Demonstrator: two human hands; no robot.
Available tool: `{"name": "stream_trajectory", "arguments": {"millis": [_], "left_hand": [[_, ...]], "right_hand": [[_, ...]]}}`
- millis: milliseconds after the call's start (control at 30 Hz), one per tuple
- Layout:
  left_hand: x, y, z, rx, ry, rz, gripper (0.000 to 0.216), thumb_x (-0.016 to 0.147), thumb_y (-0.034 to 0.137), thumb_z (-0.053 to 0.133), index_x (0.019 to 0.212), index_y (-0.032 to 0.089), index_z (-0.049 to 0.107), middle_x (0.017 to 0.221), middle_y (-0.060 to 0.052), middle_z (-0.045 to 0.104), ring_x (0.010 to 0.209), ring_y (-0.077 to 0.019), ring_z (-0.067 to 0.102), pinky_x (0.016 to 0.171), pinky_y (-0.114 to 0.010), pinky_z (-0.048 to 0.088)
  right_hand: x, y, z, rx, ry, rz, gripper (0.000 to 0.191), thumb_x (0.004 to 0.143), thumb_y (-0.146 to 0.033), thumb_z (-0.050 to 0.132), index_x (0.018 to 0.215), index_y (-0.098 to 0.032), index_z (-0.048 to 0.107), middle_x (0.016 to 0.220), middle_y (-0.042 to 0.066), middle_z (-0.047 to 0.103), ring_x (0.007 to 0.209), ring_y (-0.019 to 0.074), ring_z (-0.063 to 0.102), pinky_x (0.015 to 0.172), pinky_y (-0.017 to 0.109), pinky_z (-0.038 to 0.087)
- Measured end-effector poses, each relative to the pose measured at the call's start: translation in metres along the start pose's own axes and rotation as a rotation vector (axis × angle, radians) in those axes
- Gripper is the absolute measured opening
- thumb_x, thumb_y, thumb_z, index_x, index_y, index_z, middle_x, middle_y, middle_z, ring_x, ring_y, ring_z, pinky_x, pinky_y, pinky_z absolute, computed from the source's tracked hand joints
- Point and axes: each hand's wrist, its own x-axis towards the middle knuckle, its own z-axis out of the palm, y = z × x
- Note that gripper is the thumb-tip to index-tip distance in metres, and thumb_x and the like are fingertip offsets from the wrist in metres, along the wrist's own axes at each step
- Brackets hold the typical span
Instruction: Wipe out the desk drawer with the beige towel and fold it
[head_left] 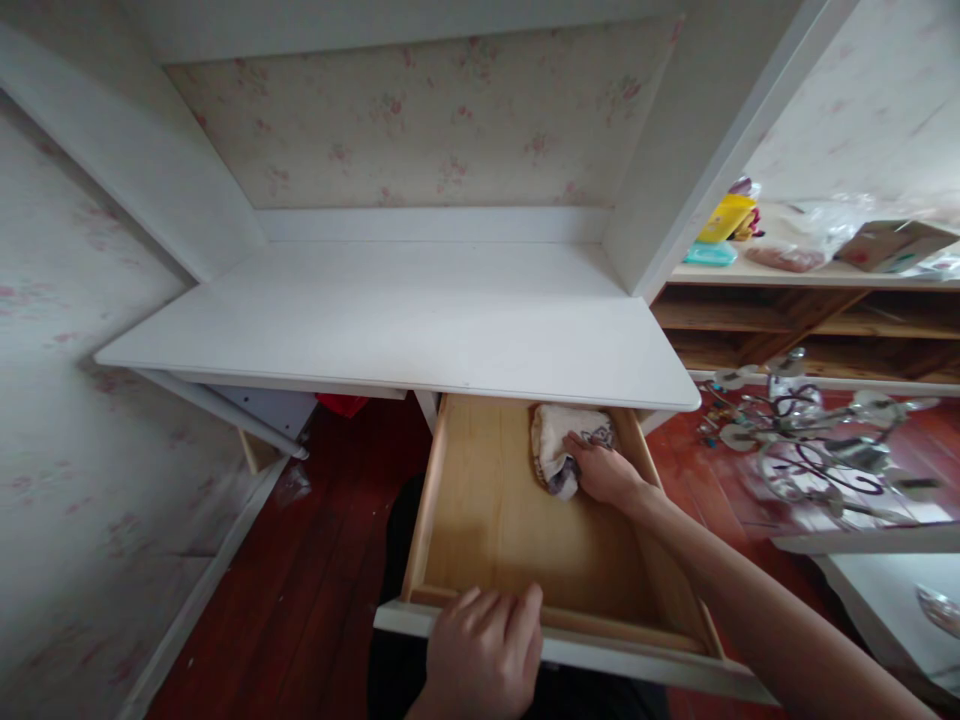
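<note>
A wooden drawer point(517, 560) is pulled out from under the white desk point(420, 310). Inside it, toward the back right, lies a folded pale cloth point(555, 430) with dark printed marks. My right hand point(604, 472) reaches in from the right and presses on the cloth, its fingers closed against the fabric. My left hand point(484, 645) is wrapped over the top edge of the drawer's white front, fingers curled inward. The rest of the drawer's light wood bottom shows bare.
A metal and glass chandelier point(817, 430) stands on the red wood floor point(322, 560) at the right. Behind it a low shelf point(750, 310) bears a yellow container point(726, 218), plastic bags and a cardboard box point(896, 245). Flowered wallpaper point(67, 450) covers the left wall.
</note>
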Motion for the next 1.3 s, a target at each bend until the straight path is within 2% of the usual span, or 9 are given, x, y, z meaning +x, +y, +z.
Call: {"name": "stream_trajectory", "arguments": {"millis": [200,433,567,700,800,1000,1133,1200,1300], "left_hand": [[0.000,0.002,-0.004,-0.010,-0.010,-0.015,0.023,0.093,0.015,0.043,0.108,0.017,0.061,0.066,0.001,0.063,0.057,-0.0151,0.059,0.057,-0.033,0.038],[0.003,0.003,-0.007,-0.007,-0.054,-0.018,0.021,0.092,0.015,0.047,0.108,0.016,0.061,0.065,0.001,0.061,0.056,-0.0156,0.057,0.055,-0.034,0.035],[0.001,0.002,-0.006,-0.018,-0.059,-0.008,0.022,0.092,0.015,0.046,0.108,0.015,0.061,0.065,0.001,0.061,0.057,-0.0153,0.058,0.056,-0.033,0.037],[0.001,0.002,-0.006,-0.017,-0.053,0.010,0.023,0.091,0.015,0.046,0.109,0.015,0.061,0.065,0.001,0.061,0.056,-0.0157,0.058,0.054,-0.034,0.037],[0.004,0.001,-0.007,-0.017,-0.021,0.020,0.022,0.090,0.014,0.047,0.107,0.015,0.062,0.064,0.001,0.060,0.055,-0.0155,0.057,0.052,-0.034,0.036],[0.006,0.002,-0.016,-0.164,0.079,-0.063,0.022,0.088,0.011,0.046,0.100,0.017,0.063,0.060,0.001,0.059,0.052,-0.0150,0.057,0.052,-0.031,0.039],[0.004,-0.004,-0.024,-0.254,0.161,-0.144,0.025,0.088,0.007,0.046,0.104,0.017,0.062,0.066,-0.001,0.064,0.059,-0.0148,0.061,0.059,-0.029,0.046],[0.000,-0.013,-0.029,-0.219,0.188,-0.157,0.025,0.088,0.006,0.048,0.106,0.017,0.062,0.068,-0.002,0.065,0.060,-0.0149,0.062,0.059,-0.028,0.047],[-0.010,-0.030,-0.036,-0.106,0.172,-0.207,0.025,0.090,0.007,0.049,0.109,0.016,0.062,0.071,-0.002,0.067,0.064,-0.0152,0.064,0.062,-0.028,0.049]], "right_hand": [[-0.027,-0.010,-0.007,0.071,-0.046,-0.038,0.038,0.082,-0.009,0.044,0.111,-0.015,0.068,0.116,0.015,0.068,0.097,0.0293,0.069,0.083,0.038,0.050],[-0.085,-0.027,0.014,0.314,-0.255,-0.217,0.035,0.071,-0.006,0.047,0.093,-0.021,0.070,0.102,0.009,0.073,0.097,0.0255,0.068,0.084,0.033,0.048],[-0.098,-0.031,0.022,0.464,-0.288,-0.278,0.032,0.070,-0.006,0.046,0.088,-0.022,0.068,0.099,0.007,0.073,0.097,0.0217,0.067,0.088,0.030,0.047],[-0.089,-0.034,0.021,0.459,-0.264,-0.328,0.029,0.072,-0.009,0.047,0.087,-0.022,0.067,0.098,0.006,0.072,0.095,0.0217,0.067,0.086,0.031,0.047],[-0.070,-0.051,0.012,0.395,-0.216,-0.411,0.028,0.073,-0.012,0.049,0.092,-0.021,0.067,0.099,0.007,0.072,0.096,0.0242,0.067,0.085,0.034,0.048],[-0.024,-0.127,-0.011,0.259,-0.140,-0.568,0.032,0.071,-0.020,0.055,0.101,-0.019,0.067,0.104,0.010,0.070,0.095,0.0289,0.067,0.078,0.037,0.051],[-0.010,-0.172,-0.008,0.156,-0.065,-0.611,0.043,0.070,-0.036,0.066,0.107,-0.014,0.065,0.105,0.015,0.068,0.090,0.0329,0.068,0.072,0.042,0.054],[-0.008,-0.178,-0.004,0.129,-0.034,-0.585,0.046,0.070,-0.036,0.068,0.110,-0.013,0.064,0.108,0.017,0.067,0.089,0.0337,0.068,0.071,0.043,0.054],[-0.005,-0.165,-0.007,0.191,-0.032,-0.488,0.037,0.075,-0.024,0.062,0.111,-0.015,0.064,0.110,0.017,0.067,0.091,0.0328,0.069,0.073,0.041,0.054]]}}
